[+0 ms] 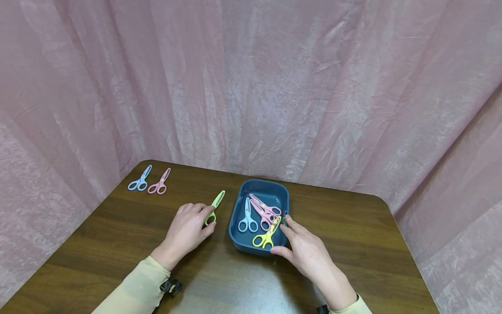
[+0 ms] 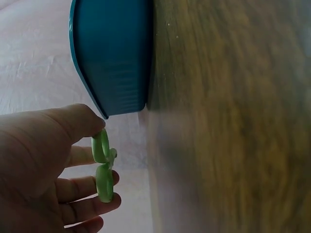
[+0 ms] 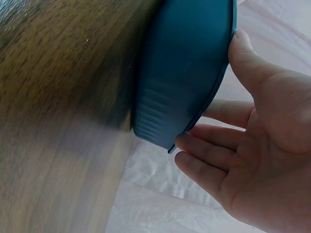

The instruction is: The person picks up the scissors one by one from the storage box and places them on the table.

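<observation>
My left hand [image 1: 191, 229] pinches light green scissors [image 1: 218, 199] by the finger loops, between thumb and fingers. Their blades point away, toward the back of the table. In the left wrist view the green handles [image 2: 103, 182] show apart from the tabletop, close to the bin's corner. A dark blue bin [image 1: 240, 246] stands just right of them. Inside it lie blue scissors [image 1: 247, 218], two overlapping pink scissors [image 1: 263, 209] and yellow scissors [image 1: 265, 239]. My right hand [image 1: 307, 250] rests at the bin's near right corner, thumb and loosely extended fingers [image 3: 206, 153] touching the rim.
Farther left on the brown wooden table [image 1: 337, 218] lie another pair of blue scissors [image 1: 140, 180] and another pair of pink scissors [image 1: 160, 183], side by side. A pink curtain [image 1: 270, 87] hangs behind the table and along its sides.
</observation>
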`<state>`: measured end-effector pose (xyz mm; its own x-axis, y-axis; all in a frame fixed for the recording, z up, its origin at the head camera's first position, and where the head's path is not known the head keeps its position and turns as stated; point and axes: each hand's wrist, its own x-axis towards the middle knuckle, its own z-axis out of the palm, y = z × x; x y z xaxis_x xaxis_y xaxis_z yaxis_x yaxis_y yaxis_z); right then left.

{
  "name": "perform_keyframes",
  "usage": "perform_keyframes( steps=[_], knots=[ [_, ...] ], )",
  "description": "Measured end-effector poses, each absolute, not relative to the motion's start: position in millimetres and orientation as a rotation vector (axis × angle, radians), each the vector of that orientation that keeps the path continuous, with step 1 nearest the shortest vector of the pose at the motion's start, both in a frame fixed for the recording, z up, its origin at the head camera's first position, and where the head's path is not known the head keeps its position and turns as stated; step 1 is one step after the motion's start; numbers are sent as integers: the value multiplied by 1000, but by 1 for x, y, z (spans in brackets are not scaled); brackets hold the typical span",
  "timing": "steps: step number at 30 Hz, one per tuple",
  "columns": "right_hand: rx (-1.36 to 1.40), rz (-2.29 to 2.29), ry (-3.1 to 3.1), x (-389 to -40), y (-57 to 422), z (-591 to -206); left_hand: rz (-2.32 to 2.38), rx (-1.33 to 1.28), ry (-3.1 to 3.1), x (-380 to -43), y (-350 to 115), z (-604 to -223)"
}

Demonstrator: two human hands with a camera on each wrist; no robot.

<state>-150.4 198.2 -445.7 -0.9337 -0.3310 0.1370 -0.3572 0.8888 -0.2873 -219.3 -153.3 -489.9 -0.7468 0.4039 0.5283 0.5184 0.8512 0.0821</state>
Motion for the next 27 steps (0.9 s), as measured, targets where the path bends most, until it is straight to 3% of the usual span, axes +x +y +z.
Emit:
perform_keyframes(
  steps=[27],
  knots=[
    [535,492,-2978,-151,198,-446,-150,-608,-2619,-215,-168,-491]
  ],
)
